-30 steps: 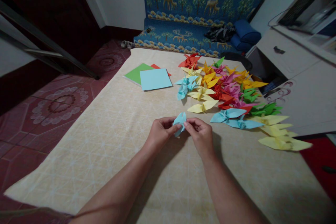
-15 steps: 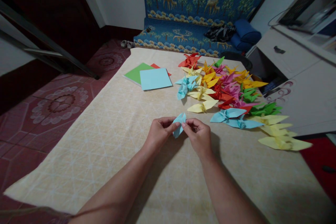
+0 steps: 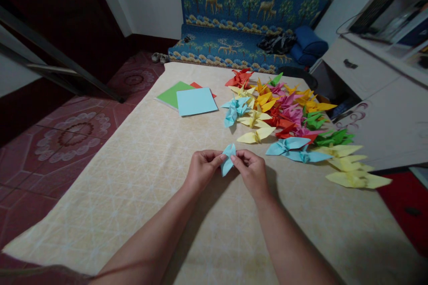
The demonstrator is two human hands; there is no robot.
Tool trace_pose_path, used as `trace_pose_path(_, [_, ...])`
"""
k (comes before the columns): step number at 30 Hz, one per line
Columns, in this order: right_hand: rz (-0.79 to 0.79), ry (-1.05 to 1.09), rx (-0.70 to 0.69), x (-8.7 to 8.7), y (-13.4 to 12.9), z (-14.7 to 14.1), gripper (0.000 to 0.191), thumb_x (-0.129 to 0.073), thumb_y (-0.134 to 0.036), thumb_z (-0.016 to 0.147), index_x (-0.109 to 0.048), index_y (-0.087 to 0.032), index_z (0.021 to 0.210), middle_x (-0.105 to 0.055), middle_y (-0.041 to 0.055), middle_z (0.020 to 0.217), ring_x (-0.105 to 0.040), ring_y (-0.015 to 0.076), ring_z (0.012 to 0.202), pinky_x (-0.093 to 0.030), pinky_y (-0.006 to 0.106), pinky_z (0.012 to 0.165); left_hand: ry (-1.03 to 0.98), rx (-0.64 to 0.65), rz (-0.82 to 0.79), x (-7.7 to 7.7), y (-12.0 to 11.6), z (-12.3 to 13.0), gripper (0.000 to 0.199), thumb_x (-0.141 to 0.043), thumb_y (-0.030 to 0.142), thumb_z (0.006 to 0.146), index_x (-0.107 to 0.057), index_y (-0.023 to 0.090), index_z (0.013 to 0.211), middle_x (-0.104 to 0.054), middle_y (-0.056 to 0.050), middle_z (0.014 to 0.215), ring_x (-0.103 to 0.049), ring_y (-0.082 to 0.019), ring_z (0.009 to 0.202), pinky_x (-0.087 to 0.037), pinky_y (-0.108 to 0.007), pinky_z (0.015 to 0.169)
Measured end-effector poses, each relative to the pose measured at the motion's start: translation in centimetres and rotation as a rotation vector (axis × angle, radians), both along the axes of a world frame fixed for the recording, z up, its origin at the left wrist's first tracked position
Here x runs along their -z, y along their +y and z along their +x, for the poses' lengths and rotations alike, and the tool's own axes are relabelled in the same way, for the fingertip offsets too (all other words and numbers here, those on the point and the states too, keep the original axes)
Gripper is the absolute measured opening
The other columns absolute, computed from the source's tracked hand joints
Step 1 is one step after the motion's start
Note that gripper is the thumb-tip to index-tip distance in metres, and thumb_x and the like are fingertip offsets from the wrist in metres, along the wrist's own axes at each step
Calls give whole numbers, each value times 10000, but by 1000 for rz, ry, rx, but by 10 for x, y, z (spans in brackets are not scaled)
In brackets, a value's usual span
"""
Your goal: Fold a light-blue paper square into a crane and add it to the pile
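Note:
A small light blue folded paper (image 3: 228, 164) is held upright above the table, pinched from both sides. My left hand (image 3: 204, 167) grips its left edge between thumb and fingers. On the other side, my right hand (image 3: 251, 170) pinches the right edge, thumb on the near face. The fingertips behind the paper are partly hidden. Beyond my hands lies a pale yellow paper crane (image 3: 256, 136), and right of them a light blue crane (image 3: 288, 145).
Several coloured cranes (image 3: 290, 113) crowd the right back of the cloth-covered table (image 3: 133, 178). Flat square sheets, a light blue one (image 3: 196, 101) on top, lie at the back left. Behind stands a blue patterned sofa (image 3: 230, 22); a white cabinet (image 3: 384, 93) is at the right.
The camera view has shifted slightly. Both hands still hold the light blue paper, whose near face now shows a little more, with the left thumb nearer its edge.

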State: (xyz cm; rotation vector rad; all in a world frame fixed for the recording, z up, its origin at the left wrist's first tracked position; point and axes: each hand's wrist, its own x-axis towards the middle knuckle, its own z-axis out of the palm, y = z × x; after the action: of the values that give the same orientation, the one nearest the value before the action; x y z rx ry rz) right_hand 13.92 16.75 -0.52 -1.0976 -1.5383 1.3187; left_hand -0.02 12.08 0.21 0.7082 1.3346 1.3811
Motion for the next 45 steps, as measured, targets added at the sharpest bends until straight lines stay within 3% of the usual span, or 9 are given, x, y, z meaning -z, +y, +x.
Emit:
trace_pose_path(3, [-12,33,-21,1,2,0,166,-681,-349,760,-676,-185,736,-681,16,670,-618,176,614,-482,269,580,-28,-5,-5,-3,2,0,333,-857,414,578,-784,112,698,-672,-55,585,-485,-99,495,-363,-234,500])
trace_pose_path(15, [72,49,22,10,0,-1,126,-671,-295,754,-677,-169,759,-676,16,682,-615,168,625,-482,263,604,-36,52,30,-1,0,-5,315,-832,380,612,-775,103,749,-675,-48,621,-525,-109,527,-408,-238,537])
trace_pose_path(19, [107,67,32,11,-1,0,162,-672,-331,760,-667,-169,770,-681,24,704,-620,173,640,-492,271,619,-17,112,68,-2,-1,-6,377,-817,453,635,-763,105,771,-641,-30,609,-490,-93,522,-406,-223,541])
trace_pose_path(23, [131,87,43,13,-1,0,193,-670,-369,752,-645,-179,736,-667,20,686,-609,172,632,-488,268,613,57,184,57,1,-1,-7,505,-734,601,665,-680,107,582,-554,-10,524,-476,-102,499,-421,-237,541])
trace_pose_path(30, [122,94,32,12,-2,-4,195,-673,-372,756,-660,-178,772,-671,26,713,-608,174,648,-485,267,620,196,96,102,12,2,-4,464,-731,540,693,-648,115,527,-500,9,468,-395,-83,462,-281,-217,470])
trace_pose_path(34, [112,94,25,11,-2,-5,185,-696,-352,735,-645,-175,739,-630,3,666,-573,153,610,-457,245,576,226,87,135,13,2,-3,422,-717,490,728,-658,114,543,-505,11,469,-392,-79,467,-261,-215,468])
trace_pose_path(39, [86,100,56,13,-1,-4,200,-689,-359,736,-620,-172,711,-602,-7,634,-549,140,580,-433,235,547,168,166,151,9,1,-2,333,-802,423,617,-702,106,613,-619,-19,560,-489,-97,512,-349,-213,510])
trace_pose_path(45, [49,115,89,16,-2,-5,239,-681,-392,742,-602,-171,696,-589,-7,612,-551,144,555,-434,244,524,101,211,100,4,1,-4,381,-838,420,538,-725,103,716,-679,-44,617,-558,-118,520,-416,-227,530])
